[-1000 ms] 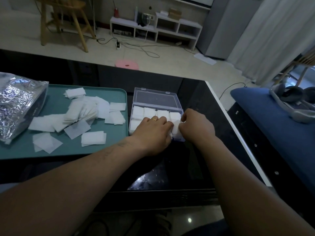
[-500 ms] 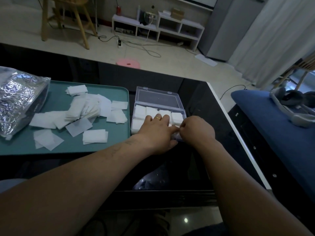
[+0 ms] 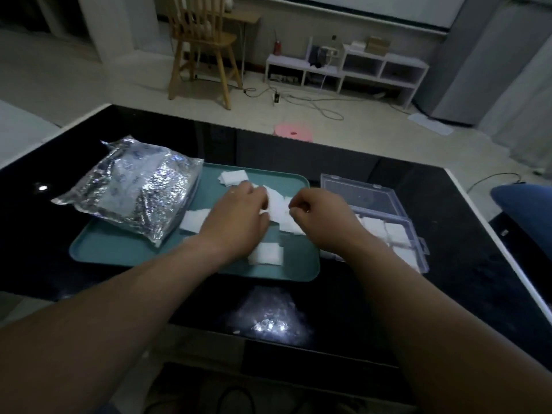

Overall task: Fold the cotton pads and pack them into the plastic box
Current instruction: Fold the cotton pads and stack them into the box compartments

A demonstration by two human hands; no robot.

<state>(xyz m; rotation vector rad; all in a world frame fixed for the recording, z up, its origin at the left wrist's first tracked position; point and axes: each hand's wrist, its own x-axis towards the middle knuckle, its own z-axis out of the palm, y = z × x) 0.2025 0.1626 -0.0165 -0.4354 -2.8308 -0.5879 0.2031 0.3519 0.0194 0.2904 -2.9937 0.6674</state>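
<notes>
I hold my left hand and right hand on the loose cotton pads in the teal tray, right fingers pinching one edge, left fingers curled with a grip I cannot tell, to fold one for the open plastic box just beside.

Your two hands are over the teal tray on the black table. Your left hand lies knuckles-up on the loose heap of cotton pads, fingers curled down into it. Whether they pinch a pad is hidden. Your right hand, just beside it, is curled at the heap's right edge, and what it grasps is also hidden. A single pad lies near the tray's front edge. A crinkled foil bag rests on the tray's left end. The clear plastic box sits right of the tray with its lid open and white pads inside.
</notes>
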